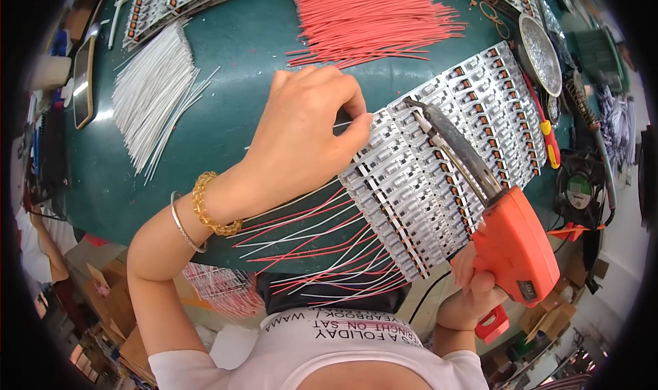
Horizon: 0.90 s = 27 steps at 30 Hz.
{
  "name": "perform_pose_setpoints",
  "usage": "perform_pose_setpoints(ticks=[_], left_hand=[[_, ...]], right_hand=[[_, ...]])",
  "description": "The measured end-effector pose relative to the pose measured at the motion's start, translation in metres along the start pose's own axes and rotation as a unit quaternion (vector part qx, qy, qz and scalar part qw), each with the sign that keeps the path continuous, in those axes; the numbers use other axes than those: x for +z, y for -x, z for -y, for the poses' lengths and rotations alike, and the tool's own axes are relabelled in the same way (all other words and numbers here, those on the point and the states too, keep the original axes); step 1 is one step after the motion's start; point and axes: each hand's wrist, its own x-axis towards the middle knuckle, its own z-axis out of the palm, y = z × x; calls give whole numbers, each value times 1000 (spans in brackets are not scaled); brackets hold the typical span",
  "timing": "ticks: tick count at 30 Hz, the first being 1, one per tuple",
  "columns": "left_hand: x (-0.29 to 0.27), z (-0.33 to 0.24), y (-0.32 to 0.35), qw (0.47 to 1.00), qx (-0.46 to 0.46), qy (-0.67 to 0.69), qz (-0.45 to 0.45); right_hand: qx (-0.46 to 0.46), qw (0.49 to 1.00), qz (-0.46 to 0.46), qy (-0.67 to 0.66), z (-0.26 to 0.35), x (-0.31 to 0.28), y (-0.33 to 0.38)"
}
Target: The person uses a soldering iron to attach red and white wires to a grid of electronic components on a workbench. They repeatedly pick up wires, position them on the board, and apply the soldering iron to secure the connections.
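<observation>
My left hand (301,129) is closed in a pinch at the left edge of a panel of small circuit boards (439,177). A thin white wire (341,124) shows in the gap between finger and thumb; its gripped end is hidden. My right hand (474,287) is wrapped round the handle of a red soldering gun (515,246). The gun's dark bent tip rests over the panel, a little right of my left fingertips. Red and white wires (322,236) trail from the panel's lower left edge toward my lap.
On the green table (226,126) lie a bundle of white wires (154,88) and a pile of red wires (370,20). A phone (83,81) is at the left. Rightward are a metal dish (539,54), a screwdriver (550,143) and a black fan (580,188). More panels line the far edge.
</observation>
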Motion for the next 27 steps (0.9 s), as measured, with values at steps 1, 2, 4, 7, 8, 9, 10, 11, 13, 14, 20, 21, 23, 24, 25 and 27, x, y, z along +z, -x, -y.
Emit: perform_pose_setpoints(ticks=[1, 2, 4, 7, 8, 9, 10, 11, 13, 14, 20, 21, 23, 24, 25, 27], left_hand=[[-5, 0, 0, 1000, 4, -19, -23], [-12, 3, 0, 998, 10, -35, -47], [-39, 12, 0, 978, 38, -173, -111], [-90, 66, 24, 885, -44, -437, -155], [-101, 84, 36, 869, -66, -469, -142], [-107, 96, 42, 888, -72, -435, -132], [-113, 104, 48, 904, -81, -402, -123], [-114, 107, 48, 919, -88, -367, -112], [-111, 104, 48, 921, -64, -364, -120], [-112, 100, 47, 920, -53, -367, -125], [-114, 97, 49, 899, 67, -374, -219], [-114, 98, 49, 891, 102, -371, -241], [-110, 88, 50, 918, 66, -277, -277], [-106, 80, 49, 928, 47, -227, -293], [-101, 73, 47, 940, 45, -185, -282], [-87, 53, 41, 960, 40, -101, -258]], right_hand=[[1, 1000, -11, -16, 0, 1, 1], [-1, 1000, -22, -18, 0, -1, 1], [-7, 999, -47, -15, -1, -7, 6], [21, 998, -10, -52, 17, -4, 0], [30, 997, 4, -64, 21, -2, -2], [40, 996, 15, -74, 24, -1, -5], [44, 996, 16, -76, 25, -1, -5], [42, 996, 16, -74, 25, 0, -5], [33, 997, 19, -70, 23, 1, -4], [31, 996, 24, -75, 22, 2, -3], [17, 995, -7, -102, 19, 2, 5], [15, 995, -3, -99, 17, 1, 5], [15, 995, 5, -94, 16, -1, 4], [17, 996, 10, -92, 16, -1, 4], [23, 995, 16, -93, 18, -1, 2], [27, 996, 16, -88, 20, 1, 2]])
